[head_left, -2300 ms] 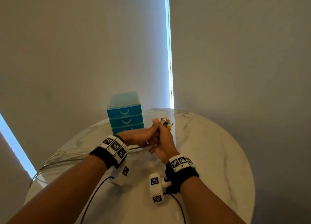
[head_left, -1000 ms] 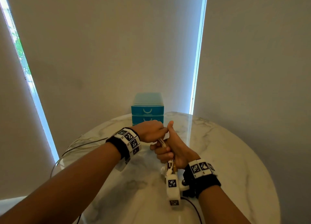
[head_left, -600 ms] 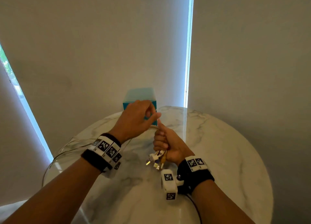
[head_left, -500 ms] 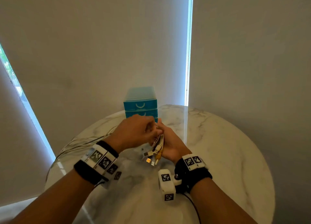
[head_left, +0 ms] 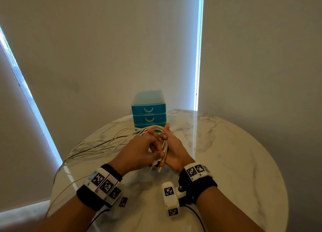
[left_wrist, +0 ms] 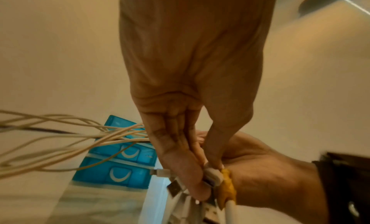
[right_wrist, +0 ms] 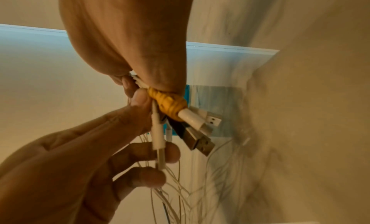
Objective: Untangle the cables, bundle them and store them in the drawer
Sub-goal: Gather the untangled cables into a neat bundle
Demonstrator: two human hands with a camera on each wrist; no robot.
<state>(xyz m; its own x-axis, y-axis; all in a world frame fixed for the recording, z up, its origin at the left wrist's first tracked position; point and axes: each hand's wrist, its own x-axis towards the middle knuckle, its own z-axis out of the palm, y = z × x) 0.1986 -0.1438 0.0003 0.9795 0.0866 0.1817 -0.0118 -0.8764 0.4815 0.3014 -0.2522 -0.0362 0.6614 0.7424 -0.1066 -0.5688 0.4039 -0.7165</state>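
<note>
Several thin white cables (head_left: 97,146) trail from the table's left edge to both hands at the table's middle. They arch over my right hand (head_left: 174,150), whose thumb points up, and run down across its palm. The plug ends (head_left: 159,164) hang below the hands; one cable has a yellow wrapped part (right_wrist: 168,104). My left hand (head_left: 137,153) pinches the plug ends (left_wrist: 176,186) between thumb and fingers, next to the right palm (left_wrist: 260,172). The blue drawer unit (head_left: 149,109) stands just behind the hands with its visible drawers closed.
The round marble table (head_left: 226,162) stands against closed blinds. The loose cable lengths (left_wrist: 60,148) hang off the left rim. Black leads run from both wrist cameras toward me.
The left hand rose toward the drawer unit with the cables, then came back down onto the plug ends. A cable loop now shows over the right hand's fingers.
</note>
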